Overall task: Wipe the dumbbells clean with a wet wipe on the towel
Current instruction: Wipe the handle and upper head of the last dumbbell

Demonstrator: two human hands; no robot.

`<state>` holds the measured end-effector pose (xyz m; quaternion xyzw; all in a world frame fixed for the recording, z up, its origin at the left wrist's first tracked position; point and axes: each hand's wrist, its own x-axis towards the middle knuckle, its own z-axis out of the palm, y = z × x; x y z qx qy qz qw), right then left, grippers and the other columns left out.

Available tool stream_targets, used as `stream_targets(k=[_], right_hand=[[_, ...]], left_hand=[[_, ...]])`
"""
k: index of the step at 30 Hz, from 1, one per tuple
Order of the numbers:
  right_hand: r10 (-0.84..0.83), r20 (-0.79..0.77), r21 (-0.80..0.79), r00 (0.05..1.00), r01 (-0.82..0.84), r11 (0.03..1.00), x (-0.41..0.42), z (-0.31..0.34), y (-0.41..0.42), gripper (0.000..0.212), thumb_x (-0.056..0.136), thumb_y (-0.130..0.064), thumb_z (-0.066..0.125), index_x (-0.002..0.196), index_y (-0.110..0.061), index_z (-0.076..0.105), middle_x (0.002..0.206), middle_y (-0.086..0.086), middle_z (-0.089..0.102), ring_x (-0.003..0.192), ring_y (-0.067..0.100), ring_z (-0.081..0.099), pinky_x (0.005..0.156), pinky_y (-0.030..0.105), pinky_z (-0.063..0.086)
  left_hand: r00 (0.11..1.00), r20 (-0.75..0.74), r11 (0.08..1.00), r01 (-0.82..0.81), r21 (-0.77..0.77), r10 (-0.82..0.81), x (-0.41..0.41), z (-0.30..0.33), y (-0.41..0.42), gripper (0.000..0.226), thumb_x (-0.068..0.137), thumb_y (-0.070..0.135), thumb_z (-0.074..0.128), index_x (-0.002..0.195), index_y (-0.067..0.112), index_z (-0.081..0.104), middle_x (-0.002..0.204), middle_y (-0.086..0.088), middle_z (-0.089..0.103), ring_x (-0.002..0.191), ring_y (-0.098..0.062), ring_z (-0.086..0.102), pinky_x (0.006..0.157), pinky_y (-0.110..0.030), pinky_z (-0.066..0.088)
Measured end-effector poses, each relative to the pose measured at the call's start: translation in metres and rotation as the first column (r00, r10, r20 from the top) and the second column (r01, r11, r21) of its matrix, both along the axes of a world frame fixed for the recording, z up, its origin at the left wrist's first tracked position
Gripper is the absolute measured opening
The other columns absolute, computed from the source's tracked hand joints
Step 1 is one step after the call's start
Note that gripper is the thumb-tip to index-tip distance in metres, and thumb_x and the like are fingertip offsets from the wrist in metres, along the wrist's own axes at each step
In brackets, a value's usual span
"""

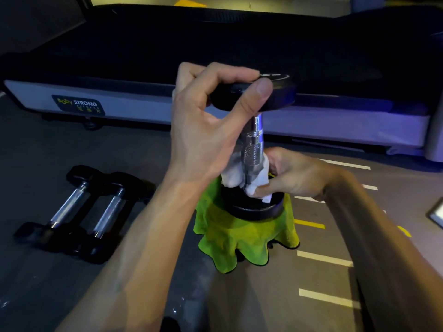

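Observation:
A black dumbbell with a chrome knurled handle (253, 142) stands upright on a green towel (242, 240) draped over something low on the floor. My left hand (211, 121) grips the dumbbell's top head (280, 97), fingers over the rim and thumb on its side. My right hand (292, 173) pinches a white wet wipe (239, 176) wrapped round the bottom of the handle, just above the lower head (254, 209).
Two more black dumbbells (79, 214) lie side by side on the dark floor at the left. A treadmill (143, 101) with a grey frame spans the back. White and yellow floor markings (323, 257) run along the right.

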<state>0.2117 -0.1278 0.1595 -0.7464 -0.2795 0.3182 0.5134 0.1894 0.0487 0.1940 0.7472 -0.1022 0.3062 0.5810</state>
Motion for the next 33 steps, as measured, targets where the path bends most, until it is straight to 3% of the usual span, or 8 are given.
stream_targets(k=[4,8,13,19,23,26,28,33], right_hand=[[-0.232,0.157,0.011,0.96,0.234,0.972,-0.014,-0.014,0.015,0.016,0.085,0.012,0.074,0.093,-0.001,0.075,0.093,0.007,0.078,0.086,0.011,0.07,0.082,0.028,0.055],[-0.404,0.394,-0.057,0.826,0.461,0.886,-0.034,-0.021,0.027,0.007,0.087,-0.022,0.078,0.088,-0.027,0.073,0.084,-0.009,0.077,0.085,0.002,0.069,0.076,0.018,0.049],[-0.546,0.445,0.028,0.71,0.599,0.801,-0.066,-0.019,0.034,0.005,0.094,-0.017,0.069,0.093,-0.022,0.067,0.073,-0.01,0.071,0.073,0.003,0.065,0.061,0.009,0.042],[-0.353,0.76,-0.209,0.546,0.72,0.662,-0.082,-0.025,0.027,0.007,0.091,-0.025,0.047,0.092,-0.028,0.054,0.069,-0.004,0.055,0.066,0.024,0.053,0.055,0.026,0.032],[-0.331,0.818,-0.186,0.47,0.762,0.62,-0.106,-0.012,0.027,0.009,0.079,-0.018,0.059,0.082,-0.025,0.056,0.071,-0.003,0.06,0.065,0.029,0.056,0.055,0.028,0.03],[-0.294,0.874,-0.103,0.386,0.739,0.666,-0.12,-0.013,0.026,0.015,0.079,-0.019,0.053,0.088,-0.027,0.063,0.082,-0.01,0.066,0.081,0.019,0.057,0.063,0.02,0.031],[-0.291,0.887,-0.055,0.357,0.709,0.703,-0.122,-0.018,0.024,0.038,0.079,-0.022,0.047,0.105,-0.024,0.074,0.103,-0.008,0.076,0.098,0.012,0.057,0.076,0.012,0.034],[-0.299,0.846,-0.04,0.442,0.611,0.79,-0.126,-0.03,0.014,0.047,0.087,-0.026,0.051,0.131,-0.023,0.069,0.132,-0.012,0.068,0.127,0.012,0.058,0.106,0.021,0.04]], left_hand=[[1.0,0.005,1.0,-0.004,-0.01,0.004,0.0,0.0,0.002,0.012,0.09,0.042,0.079,0.098,0.035,0.073,0.104,0.005,0.054,0.103,-0.023,0.066,0.095,-0.039,0.056],[1.0,0.018,1.0,0.014,-0.009,-0.013,-0.004,-0.002,0.007,0.011,0.09,0.042,0.077,0.099,0.039,0.071,0.102,0.01,0.052,0.102,-0.023,0.065,0.093,-0.038,0.056],[0.999,0.037,1.0,0.015,-0.015,-0.015,-0.006,-0.003,0.005,0.013,0.089,0.039,0.08,0.099,0.036,0.073,0.103,0.003,0.053,0.098,-0.024,0.066,0.092,-0.04,0.057],[1.0,0.013,0.999,0.018,-0.049,-0.017,0.004,-0.002,0.004,0.012,0.089,0.039,0.081,0.098,0.037,0.073,0.101,0.009,0.055,0.1,-0.018,0.066,0.09,-0.03,0.054],[0.999,0.013,0.999,0.032,-0.041,-0.031,0.006,-0.001,0.001,0.012,0.089,0.038,0.082,0.097,0.037,0.073,0.101,0.008,0.055,0.098,-0.015,0.066,0.089,-0.025,0.052],[0.999,0.011,0.998,0.034,-0.049,-0.033,0.006,0.0,0.001,0.011,0.089,0.038,0.081,0.097,0.036,0.073,0.101,0.009,0.055,0.099,-0.016,0.066,0.09,-0.027,0.054],[1.0,0.007,0.998,0.028,-0.049,-0.028,0.006,0.0,0.001,0.011,0.09,0.038,0.081,0.097,0.035,0.074,0.1,0.01,0.055,0.1,-0.017,0.066,0.09,-0.029,0.055],[1.0,0.002,0.999,0.03,-0.029,-0.029,0.006,0.0,0.001,0.012,0.09,0.039,0.08,0.098,0.034,0.074,0.101,0.01,0.055,0.099,-0.012,0.065,0.091,-0.032,0.056]])
